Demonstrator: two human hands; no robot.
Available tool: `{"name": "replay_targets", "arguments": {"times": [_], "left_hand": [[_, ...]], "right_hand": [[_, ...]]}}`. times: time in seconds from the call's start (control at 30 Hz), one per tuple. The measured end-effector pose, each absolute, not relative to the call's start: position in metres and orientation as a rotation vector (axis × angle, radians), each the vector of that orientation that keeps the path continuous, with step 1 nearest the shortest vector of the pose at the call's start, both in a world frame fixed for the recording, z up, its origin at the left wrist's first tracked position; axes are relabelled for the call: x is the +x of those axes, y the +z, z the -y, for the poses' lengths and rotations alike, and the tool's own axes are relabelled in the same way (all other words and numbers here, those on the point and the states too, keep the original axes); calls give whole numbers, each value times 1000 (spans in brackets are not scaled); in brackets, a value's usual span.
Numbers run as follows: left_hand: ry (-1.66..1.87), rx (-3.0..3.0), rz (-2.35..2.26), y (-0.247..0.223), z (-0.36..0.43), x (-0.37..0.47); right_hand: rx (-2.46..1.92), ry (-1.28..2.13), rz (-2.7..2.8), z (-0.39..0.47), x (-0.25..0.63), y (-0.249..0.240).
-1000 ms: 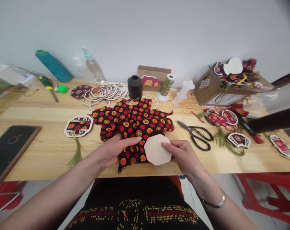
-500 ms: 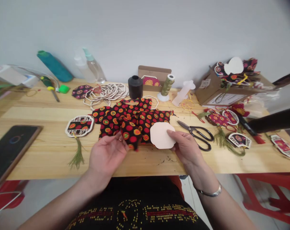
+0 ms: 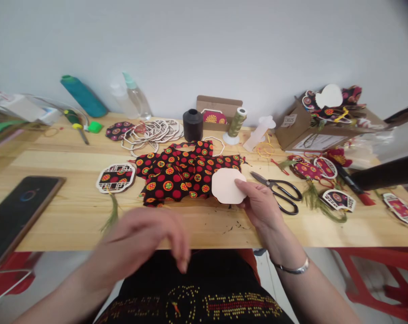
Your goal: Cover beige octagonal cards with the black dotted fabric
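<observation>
My right hand (image 3: 259, 200) pinches a pale, notched-corner card (image 3: 226, 185) between thumb and fingers, its plain face turned up. Behind the card, black cloth with red dots and flowers (image 3: 172, 180) lies crumpled on the table. Closer to me, at the table's front edge, my left hand (image 3: 153, 234) is smeared by motion, its fingers pointing down; whether it holds anything is unclear. A finished ornament (image 3: 116, 177), latticed over the same kind of cloth, lies to the left with a green tassel (image 3: 112, 210). Black-handled scissors (image 3: 280, 192) rest right of the card.
Along the wall stand a black thread cone (image 3: 192, 125), a green thread spool (image 3: 236, 125) and a pile of lattice frames (image 3: 161, 130). A cardboard box (image 3: 291, 128) and several ornaments occupy the right side. A phone (image 3: 24, 211) lies at the left; dark scraps dot the wood.
My left hand has let go of the cloth and drawn back toward my body, down to the table's edge. The cloth corner it raised now lies down. My right hand keeps the card nearly in place.
</observation>
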State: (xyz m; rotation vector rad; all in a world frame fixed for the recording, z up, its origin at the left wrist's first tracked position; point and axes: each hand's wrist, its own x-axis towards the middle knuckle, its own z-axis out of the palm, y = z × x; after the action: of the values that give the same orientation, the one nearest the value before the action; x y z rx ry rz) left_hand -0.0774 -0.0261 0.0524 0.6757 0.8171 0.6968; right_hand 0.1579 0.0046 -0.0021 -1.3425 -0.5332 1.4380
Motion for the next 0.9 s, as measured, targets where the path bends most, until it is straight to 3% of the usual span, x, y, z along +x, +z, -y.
{"name": "replay_targets", "arguments": {"times": [0.07,0.1,0.3,0.9], "left_hand": [[346,865,-747,36,29,-56],[352,806,-791,27,29,-45],[647,365,-678,-6,14,-11],[1009,-171,-779,0,2,3]], "right_hand": [[-1347,1430,548,-5,155,0],[-1348,1428,555,-5,154,0],[-1318,1462,526,3,148,3],[-1292,1501,415,17,141,-6]]}}
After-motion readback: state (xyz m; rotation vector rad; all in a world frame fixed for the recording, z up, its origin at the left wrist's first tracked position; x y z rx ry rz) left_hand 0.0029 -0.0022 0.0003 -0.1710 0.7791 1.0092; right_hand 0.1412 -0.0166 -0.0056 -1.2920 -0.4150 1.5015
